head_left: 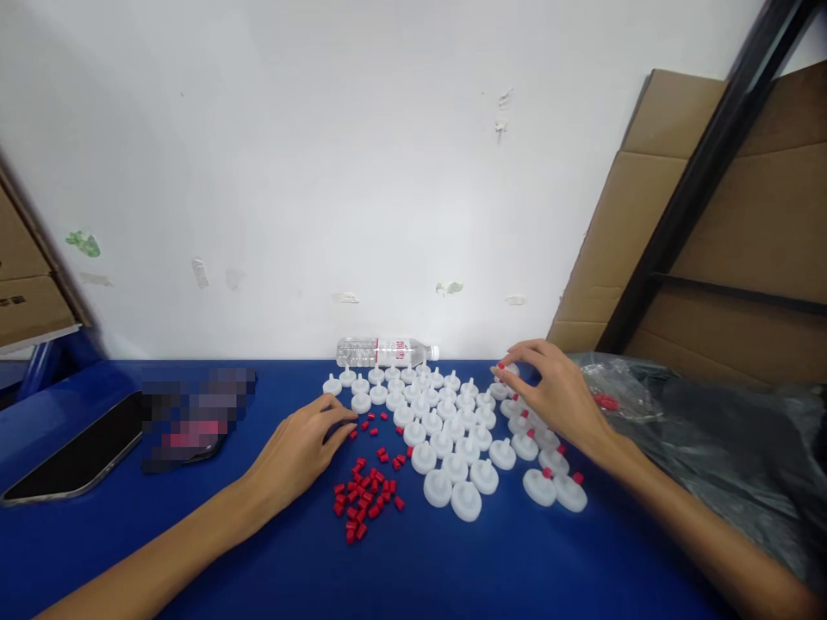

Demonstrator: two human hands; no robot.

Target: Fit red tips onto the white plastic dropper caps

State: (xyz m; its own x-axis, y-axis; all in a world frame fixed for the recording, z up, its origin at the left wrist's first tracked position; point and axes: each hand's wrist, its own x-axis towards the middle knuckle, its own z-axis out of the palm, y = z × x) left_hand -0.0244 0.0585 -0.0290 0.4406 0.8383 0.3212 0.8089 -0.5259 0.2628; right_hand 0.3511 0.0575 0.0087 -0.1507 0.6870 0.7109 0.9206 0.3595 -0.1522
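Several white round lids, each with a spout in its middle, stand in a cluster on the blue table. Small red caps lie in a loose pile to their left, with a few scattered farther back. My left hand rests at the back of the scattered caps, thumb and forefinger closed around what looks like one red cap. At the back right, my right hand pinches a red cap at the spout of a white lid. Below that hand sit several lids with red caps on their spouts.
A clear water bottle lies against the white wall. On the left are a phone and a blurred dark item. To the right, grey plastic sheeting and a clear bag with red pieces lie beside cardboard.
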